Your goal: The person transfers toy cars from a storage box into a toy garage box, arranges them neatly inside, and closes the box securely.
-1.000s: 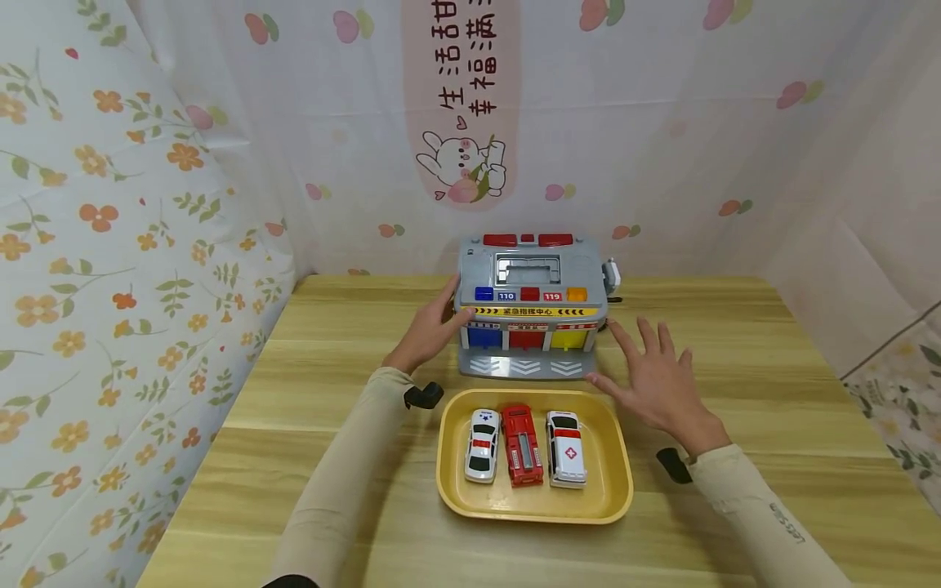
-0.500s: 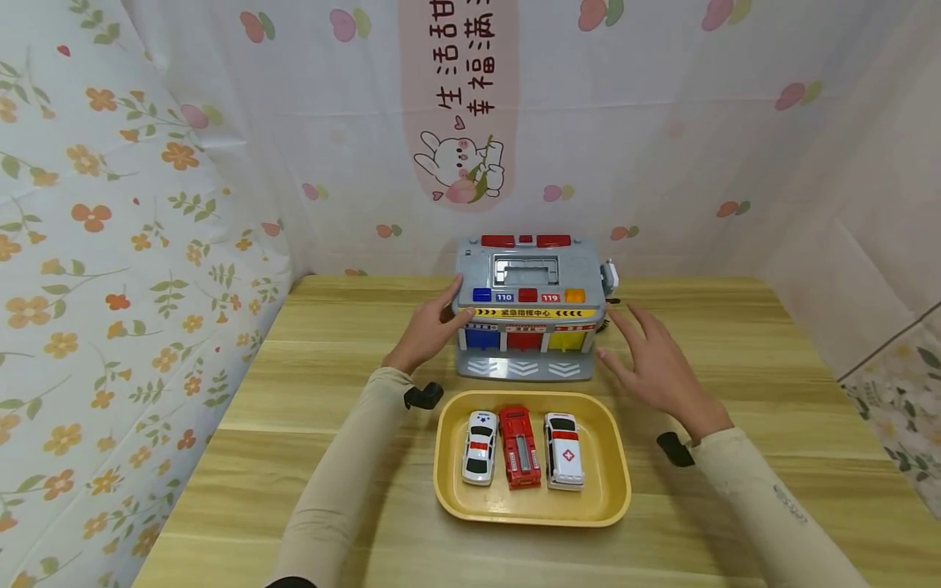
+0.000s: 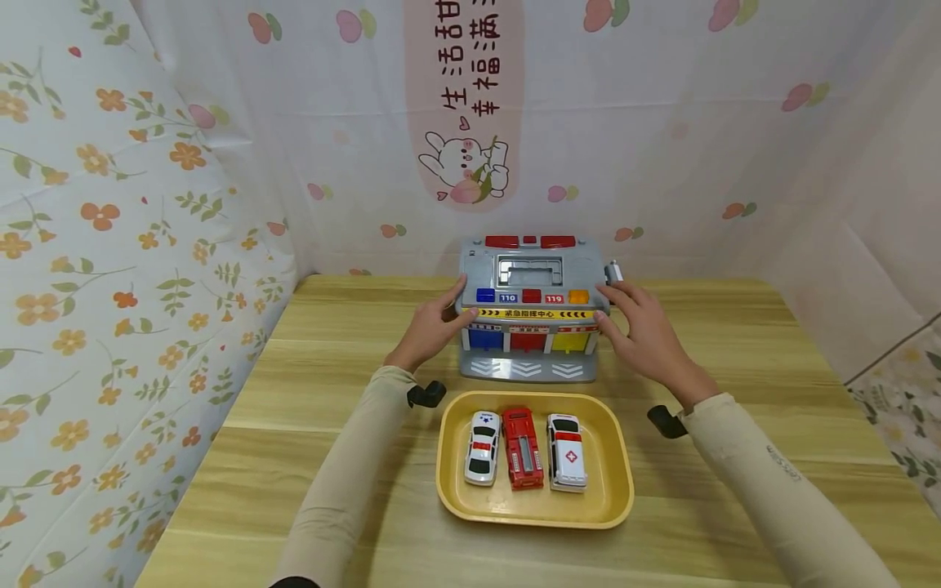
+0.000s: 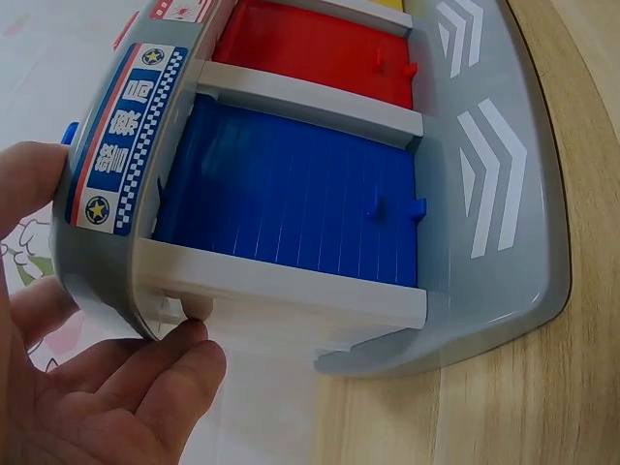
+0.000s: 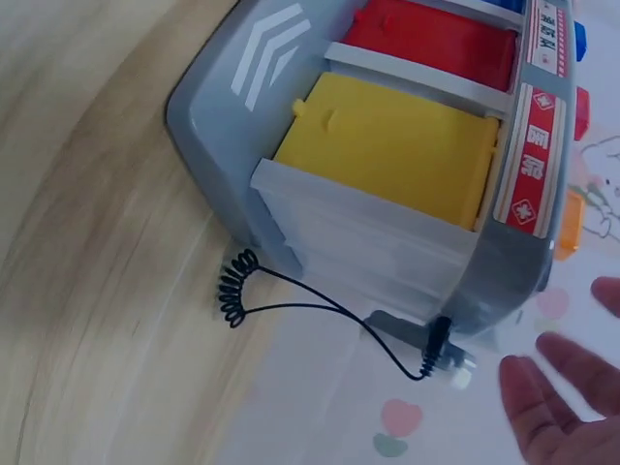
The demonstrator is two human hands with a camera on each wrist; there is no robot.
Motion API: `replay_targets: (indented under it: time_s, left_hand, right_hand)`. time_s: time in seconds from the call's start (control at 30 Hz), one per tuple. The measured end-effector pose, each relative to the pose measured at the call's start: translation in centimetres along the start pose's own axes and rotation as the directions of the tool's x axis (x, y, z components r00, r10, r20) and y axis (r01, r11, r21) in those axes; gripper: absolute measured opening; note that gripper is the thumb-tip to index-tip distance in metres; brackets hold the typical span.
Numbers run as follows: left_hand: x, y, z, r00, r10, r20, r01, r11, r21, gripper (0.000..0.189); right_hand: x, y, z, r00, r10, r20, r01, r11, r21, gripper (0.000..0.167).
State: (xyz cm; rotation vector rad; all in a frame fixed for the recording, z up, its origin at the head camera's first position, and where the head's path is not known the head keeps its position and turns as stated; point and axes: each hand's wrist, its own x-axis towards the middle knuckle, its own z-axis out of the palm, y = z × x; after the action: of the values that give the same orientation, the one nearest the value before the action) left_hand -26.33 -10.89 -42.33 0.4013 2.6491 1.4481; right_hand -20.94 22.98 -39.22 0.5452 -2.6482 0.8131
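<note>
A grey toy rescue station (image 3: 529, 278) stands at the back of the table, with blue, red and yellow garage doors down. My left hand (image 3: 430, 331) holds its left end. In the left wrist view, the thumb is at the roof's front edge and the curled fingers (image 4: 170, 383) reach beneath the overhang. My right hand (image 3: 650, 339) is at the right end of the roof, fingers extended. The right wrist view has the right fingers (image 5: 528, 397) just off that end, holding nothing. Beside them hangs a black coiled cord (image 5: 237, 289) on the station's side.
In front of the station sits a yellow tray (image 3: 537, 518). A white police car (image 3: 481, 449), a red fire truck (image 3: 524, 449) and a white ambulance (image 3: 568, 457) lie side by side in it. Patterned cloth (image 3: 647, 163) hangs behind the wooden table (image 3: 331, 351).
My right hand has moved left and inward to the station's right end, its spread fingers drawing closer together. The left hand stays on the left end.
</note>
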Motion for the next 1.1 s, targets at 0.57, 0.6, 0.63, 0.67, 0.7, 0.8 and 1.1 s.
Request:
replay_targets:
  time_s: [0.57, 0.6, 0.63, 0.67, 0.7, 0.8, 1.1]
  left_hand:
    - [0.0, -0.2, 0.2, 0.999, 0.031, -0.018, -0.032, 0.998, -0.057, 0.07]
    - [0.0, -0.2, 0.2, 0.999, 0.032, -0.019, -0.033, 0.998, -0.056, 0.07]
    - [0.0, -0.2, 0.2, 0.999, 0.033, -0.02, -0.034, 0.998, -0.053, 0.07]
    - [0.1, -0.2, 0.2, 0.999, 0.033, -0.021, -0.034, 0.998, -0.052, 0.07]
    - [0.1, -0.2, 0.2, 0.999, 0.032, -0.021, -0.033, 0.998, -0.052, 0.07]
    - [0.1, -0.3, 0.2, 0.999, 0.025, -0.022, -0.026, 0.998, -0.049, 0.07]
    - [0.2, -0.5, 0.3, 0.999, 0.021, -0.025, -0.023, 0.997, -0.073, 0.07]
  right_hand:
    - [3.5, 0.2, 0.8, 0.997, 0.021, -0.075, -0.016, 0.998, 0.059, 0.02]
    - [3.6, 0.2, 0.9, 0.997, 0.024, -0.073, -0.02, 0.998, 0.056, 0.021]
    - [3.7, 0.2, 0.9, 0.997, 0.029, -0.07, -0.025, 0.998, 0.055, 0.021]
    - [3.9, 0.2, 0.9, 0.997, 0.033, -0.067, -0.029, 0.998, 0.054, 0.021]
    - [4.0, 0.2, 1.0, 0.997, 0.041, -0.063, -0.038, 0.998, 0.055, 0.021]
    - [4.3, 0.3, 1.1, 0.997, 0.069, -0.042, -0.066, 0.995, 0.074, 0.021]
    - [5.0, 1.1, 1.0, 0.997, 0.067, 0.025, -0.069, 0.99, 0.121, 0.016]
